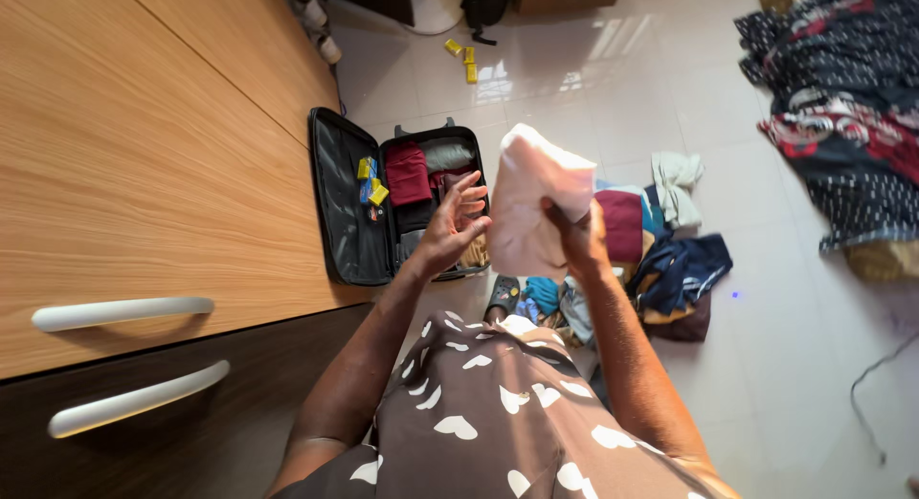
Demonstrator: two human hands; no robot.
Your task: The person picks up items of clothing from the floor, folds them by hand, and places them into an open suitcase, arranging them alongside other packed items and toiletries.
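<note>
Right hand (577, 239) grip closed on folded pale-pink cloth (536, 204), held up above clothes pile (661, 260). Left hand (450, 233) open, fingers spread, just beside it. Suggest: support the underside with left, keep fold tight. Open black suitcase (369, 207) lies on tiled floor (574, 88).

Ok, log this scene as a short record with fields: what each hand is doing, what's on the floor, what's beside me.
right hand: grips a folded pale pink cloth, held up
left hand: open, fingers spread, just beside the cloth
suitcase: open on the floor, clothes and small yellow packets inside
clothes pile: on the tiles below the hands
wardrobe: wooden, on the left, white handles
dark patterned fabric: far right
</note>
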